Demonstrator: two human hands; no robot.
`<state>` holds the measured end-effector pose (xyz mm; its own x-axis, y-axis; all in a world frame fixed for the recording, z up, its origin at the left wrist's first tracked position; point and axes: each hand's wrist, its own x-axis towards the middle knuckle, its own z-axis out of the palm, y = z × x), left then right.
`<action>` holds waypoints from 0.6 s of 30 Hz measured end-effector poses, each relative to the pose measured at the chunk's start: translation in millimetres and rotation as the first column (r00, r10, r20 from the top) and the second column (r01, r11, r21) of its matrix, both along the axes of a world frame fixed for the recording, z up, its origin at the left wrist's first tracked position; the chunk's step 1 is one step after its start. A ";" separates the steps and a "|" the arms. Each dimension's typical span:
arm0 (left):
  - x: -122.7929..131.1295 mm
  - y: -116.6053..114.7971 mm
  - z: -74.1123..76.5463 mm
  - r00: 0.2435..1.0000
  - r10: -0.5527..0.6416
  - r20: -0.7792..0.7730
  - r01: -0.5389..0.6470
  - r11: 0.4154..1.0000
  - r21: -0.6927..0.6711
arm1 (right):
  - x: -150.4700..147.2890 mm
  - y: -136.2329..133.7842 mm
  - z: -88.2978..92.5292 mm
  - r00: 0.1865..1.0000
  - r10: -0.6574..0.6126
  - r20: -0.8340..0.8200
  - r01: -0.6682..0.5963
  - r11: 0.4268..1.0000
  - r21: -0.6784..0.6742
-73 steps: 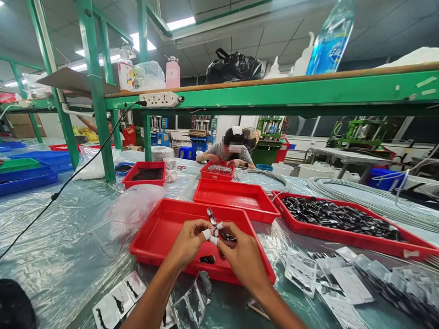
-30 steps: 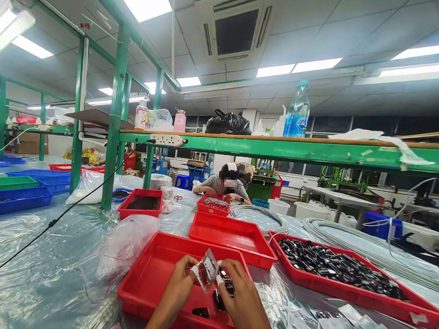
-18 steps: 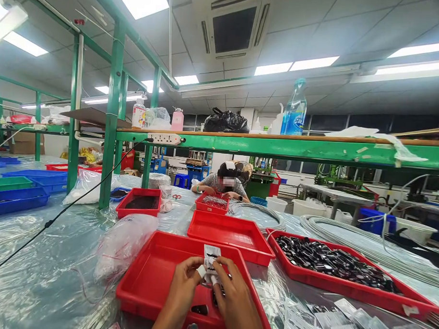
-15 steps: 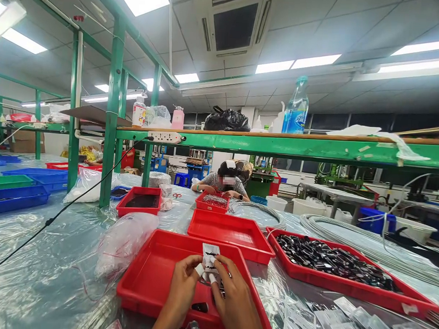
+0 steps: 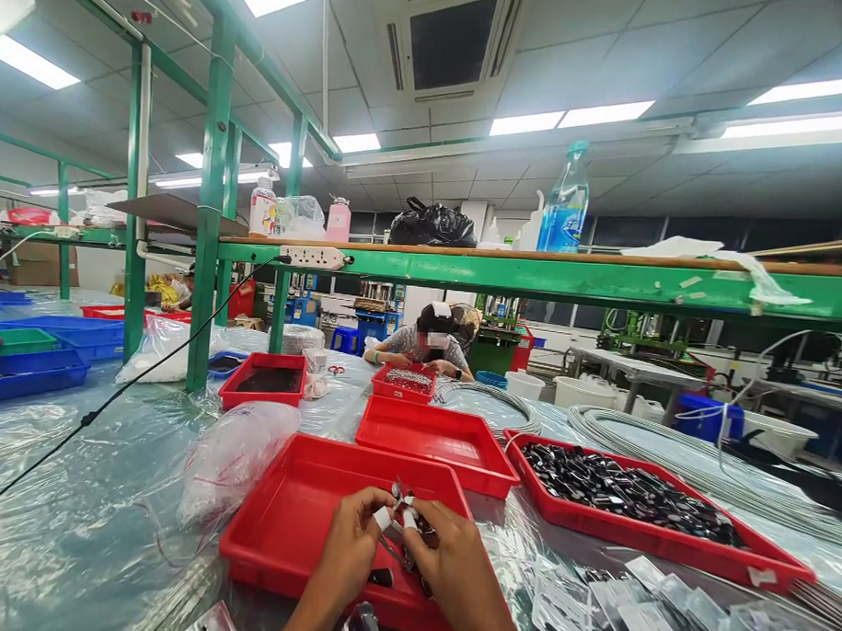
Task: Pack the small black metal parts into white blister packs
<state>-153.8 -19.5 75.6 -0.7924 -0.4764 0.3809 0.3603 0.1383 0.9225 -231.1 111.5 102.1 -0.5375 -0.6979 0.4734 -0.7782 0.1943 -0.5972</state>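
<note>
My left hand (image 5: 349, 550) and my right hand (image 5: 450, 560) meet over the near red tray (image 5: 297, 495), fingertips taped white. Both pinch a small clear plastic bag (image 5: 401, 505) with a dark part in it; the bag is tilted and partly hidden between the fingers. A loose black part (image 5: 381, 577) lies in the tray under my left hand. To the right, a long red tray (image 5: 730, 566) holds a heap of black parts (image 5: 615, 493). Clear bagged pieces (image 5: 632, 613) lie on the table at the lower right.
An empty red tray (image 5: 434, 436) sits behind the near one. A bundle of clear bags (image 5: 233, 452) lies to the left. A person (image 5: 427, 339) works across the table at a small red tray (image 5: 409, 381). A green shelf (image 5: 533, 273) spans overhead; blue trays (image 5: 29, 366) at far left.
The camera tilted up from the table. The little bag stood upright between my fingertips half a second ago; now it is turned down and mostly tucked between both hands.
</note>
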 end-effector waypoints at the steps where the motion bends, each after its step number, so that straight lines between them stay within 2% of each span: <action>1: -0.2 -0.4 -0.3 0.999 0.041 0.023 -0.040 0.999 -0.014 | -3.3 0.3 -3.5 1.000 0.005 -0.031 -0.005 1.000 -0.010; 4: -0.6 -4.6 -0.8 0.982 0.173 0.078 -0.171 0.985 -0.031 | -13.6 0.8 -10.7 0.996 -0.035 -0.077 0.030 0.998 -0.059; 8: 1.3 -10.5 1.5 0.969 0.234 0.078 -0.234 0.972 -0.004 | -20.4 0.5 -9.6 0.965 -0.200 -0.172 0.178 0.975 -0.135; 11: 2.3 -7.7 5.0 0.989 0.147 0.026 -0.148 0.988 0.053 | -16.6 -2.9 -10.6 0.897 -0.220 -0.382 0.147 0.966 -0.213; 14: 1.8 -1.6 7.4 1.000 0.023 -0.019 -0.020 0.992 0.125 | -9.3 -8.2 -16.0 0.855 -0.194 -0.481 0.110 0.974 -0.197; 16: 0.9 1.6 7.8 1.000 0.012 -0.005 -0.011 0.989 0.149 | -5.6 -11.0 -19.7 0.838 -0.199 -0.508 0.118 0.975 -0.188; 18: -0.2 3.2 7.0 0.999 0.050 0.006 -0.050 0.988 0.149 | -3.4 -12.9 -22.7 0.824 -0.194 -0.532 0.108 0.976 -0.190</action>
<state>-154.0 -16.3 82.5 -0.7667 -0.5669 0.3013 0.3545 0.0175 0.9349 -234.5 98.6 79.4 -0.2546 -0.5295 0.8092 -0.9526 0.2815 -0.1155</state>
